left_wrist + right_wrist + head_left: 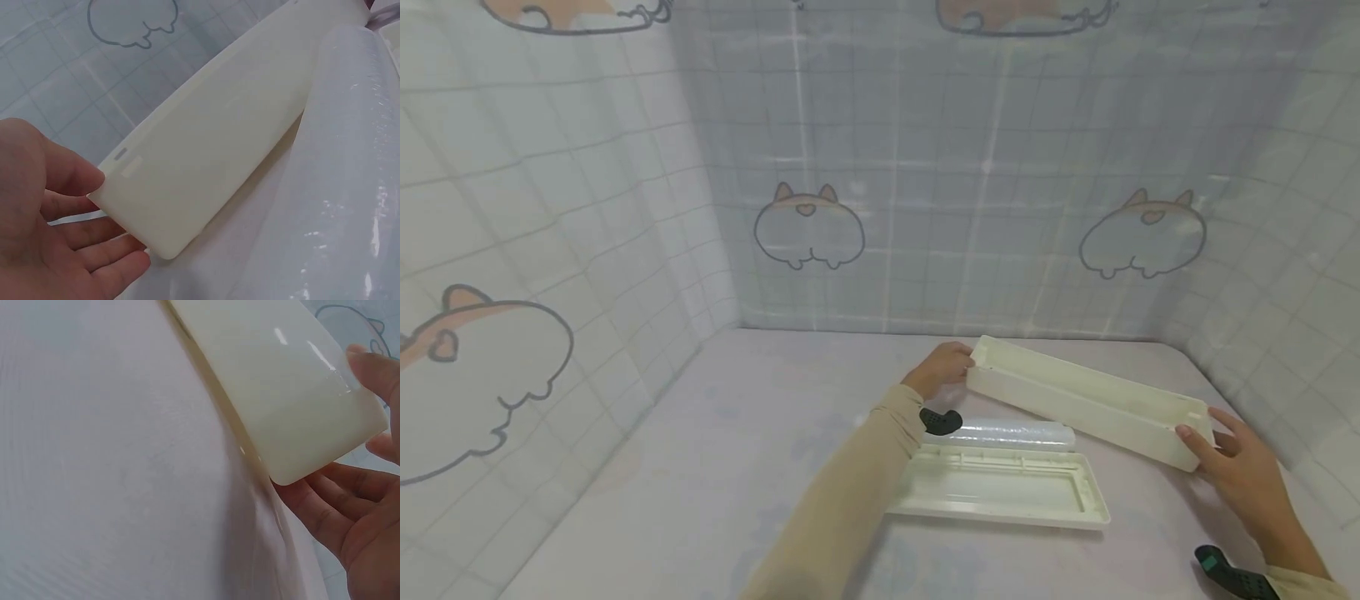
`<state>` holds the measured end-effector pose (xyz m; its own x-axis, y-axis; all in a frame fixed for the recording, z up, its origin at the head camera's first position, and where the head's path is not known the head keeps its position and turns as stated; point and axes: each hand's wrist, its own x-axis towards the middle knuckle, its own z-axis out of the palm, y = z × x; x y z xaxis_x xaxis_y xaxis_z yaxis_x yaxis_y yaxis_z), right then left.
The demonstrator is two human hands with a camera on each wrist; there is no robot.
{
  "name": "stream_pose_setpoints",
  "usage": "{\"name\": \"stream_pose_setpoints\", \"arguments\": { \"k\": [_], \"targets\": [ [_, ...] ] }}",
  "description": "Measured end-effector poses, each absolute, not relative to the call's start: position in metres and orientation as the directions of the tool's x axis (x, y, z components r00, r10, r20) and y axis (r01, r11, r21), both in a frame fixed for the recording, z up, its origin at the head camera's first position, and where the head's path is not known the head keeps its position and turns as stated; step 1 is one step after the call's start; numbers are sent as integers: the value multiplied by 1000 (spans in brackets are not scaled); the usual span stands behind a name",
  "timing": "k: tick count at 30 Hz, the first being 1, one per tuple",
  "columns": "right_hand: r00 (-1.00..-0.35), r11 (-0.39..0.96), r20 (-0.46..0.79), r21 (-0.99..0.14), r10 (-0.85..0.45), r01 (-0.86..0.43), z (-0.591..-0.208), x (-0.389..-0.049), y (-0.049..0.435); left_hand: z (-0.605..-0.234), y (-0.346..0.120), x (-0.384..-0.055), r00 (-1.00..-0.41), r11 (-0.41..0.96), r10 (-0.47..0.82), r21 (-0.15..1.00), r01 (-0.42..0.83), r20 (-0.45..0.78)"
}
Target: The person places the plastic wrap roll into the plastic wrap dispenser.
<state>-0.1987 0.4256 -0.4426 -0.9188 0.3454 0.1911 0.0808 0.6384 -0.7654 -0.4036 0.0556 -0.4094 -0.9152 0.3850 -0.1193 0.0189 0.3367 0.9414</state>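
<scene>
A long, narrow cream plastic box (1067, 410) with an open top slants across the right side of the table, its right end nearer to me. My left hand (942, 368) holds its far left end, thumb on the wall and fingers at the end in the left wrist view. At the other end, my right hand (1243, 462) grips the corner between thumb and fingers. In front of the box lie a clear plastic film roll (1018, 435) and a shallow cream lid-like tray (1000, 515). My left forearm hides the left ends of both.
A pale cloth covers the table (700, 467). Tiled-pattern sheets with cartoon animals enclose it at the back (910, 250), left and right. A black curved device (942, 422) sits at my left wrist, another black device (1232, 575) at the right.
</scene>
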Motion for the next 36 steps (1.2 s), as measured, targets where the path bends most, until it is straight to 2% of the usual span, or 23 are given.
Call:
{"name": "stream_pose_setpoints", "arguments": {
  "k": [9,14,23,30,36],
  "targets": [
    [-919,594,151,-798,363,103,-446,-200,423,-407,52,-399,-924,353,370,935,45,-95],
    [-917,615,151,-779,369,120,-444,-206,421,-401,49,-400,-935,362,345,930,59,-75],
    [-915,650,190,-754,357,97,-436,-211,411,-389,33,-397,-920,265,391,962,73,-37],
    [-917,680,189,-725,352,112,-431,-216,403,-393,25,-398,-920,274,388,960,64,-49],
    [-926,674,199,-735,321,75,-425,-222,396,-395,14,-400,-922,267,381,963,36,-71]
  ]
}}
